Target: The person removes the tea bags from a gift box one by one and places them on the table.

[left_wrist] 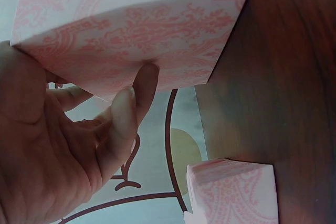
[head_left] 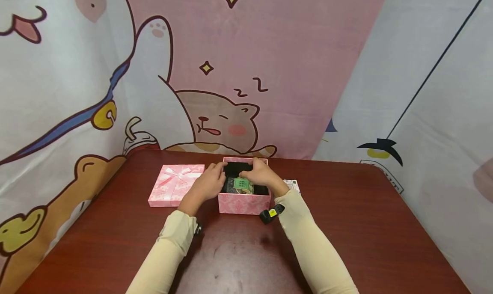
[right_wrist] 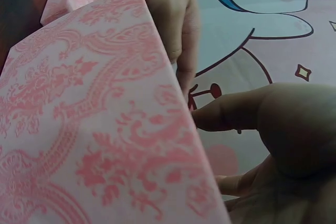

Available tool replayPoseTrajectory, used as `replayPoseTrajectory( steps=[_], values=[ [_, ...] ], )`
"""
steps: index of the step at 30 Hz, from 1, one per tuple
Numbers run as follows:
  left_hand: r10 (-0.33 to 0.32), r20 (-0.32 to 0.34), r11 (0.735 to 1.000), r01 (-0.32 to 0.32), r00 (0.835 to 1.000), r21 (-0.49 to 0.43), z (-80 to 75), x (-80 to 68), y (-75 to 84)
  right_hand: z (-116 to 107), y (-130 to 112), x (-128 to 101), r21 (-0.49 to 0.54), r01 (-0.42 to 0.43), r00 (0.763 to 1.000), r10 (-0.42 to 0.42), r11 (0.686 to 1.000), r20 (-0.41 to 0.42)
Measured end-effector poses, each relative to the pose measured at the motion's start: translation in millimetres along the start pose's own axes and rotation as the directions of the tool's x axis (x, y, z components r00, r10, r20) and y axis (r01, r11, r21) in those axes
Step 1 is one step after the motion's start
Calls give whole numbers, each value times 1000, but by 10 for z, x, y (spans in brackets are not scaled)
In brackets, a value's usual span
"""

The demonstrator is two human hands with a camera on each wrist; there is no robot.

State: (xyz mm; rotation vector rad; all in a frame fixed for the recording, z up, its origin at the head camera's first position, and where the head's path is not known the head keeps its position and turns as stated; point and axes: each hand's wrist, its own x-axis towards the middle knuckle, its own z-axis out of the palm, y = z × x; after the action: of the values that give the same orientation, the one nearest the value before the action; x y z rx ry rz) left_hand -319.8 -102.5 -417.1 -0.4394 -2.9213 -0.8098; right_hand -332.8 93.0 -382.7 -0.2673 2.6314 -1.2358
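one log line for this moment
left hand: on pink box side | right hand: over box, on green packet | lid: left of box

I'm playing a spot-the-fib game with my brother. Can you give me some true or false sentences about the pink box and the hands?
1. The pink box is open. True.
2. The lid with a bow lies to the right of the box. False: it lies to its left.
3. The left hand touches the box's side. True.
4. The box is empty. False: a packet with a green label lies inside.
5. The right hand rests flat on the table. False: it reaches over the box.
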Motion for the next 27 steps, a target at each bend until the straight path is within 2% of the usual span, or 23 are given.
replayPoseTrajectory(
  steps=[7, 11, 18, 27],
  values=[
    [-17, 19, 1000, 17, 1000, -13, 11, -5, -9, 98, -30, 22, -108, -29, 999, 31, 994, 15],
    [-16, 21, 1000, 16, 1000, -11, 1, -12, -5, 131, -22, 42, -104, -61, 998, 63, 993, 25],
    [-23, 30, 1000, 23, 999, -4, -9, -6, -4, 163, -23, 79, -126, -66, 998, 67, 990, 5],
    [-26, 27, 1000, 26, 999, -11, 2, -6, -16, 193, 10, 125, -113, -99, 994, 103, 989, 27]
  ],
)
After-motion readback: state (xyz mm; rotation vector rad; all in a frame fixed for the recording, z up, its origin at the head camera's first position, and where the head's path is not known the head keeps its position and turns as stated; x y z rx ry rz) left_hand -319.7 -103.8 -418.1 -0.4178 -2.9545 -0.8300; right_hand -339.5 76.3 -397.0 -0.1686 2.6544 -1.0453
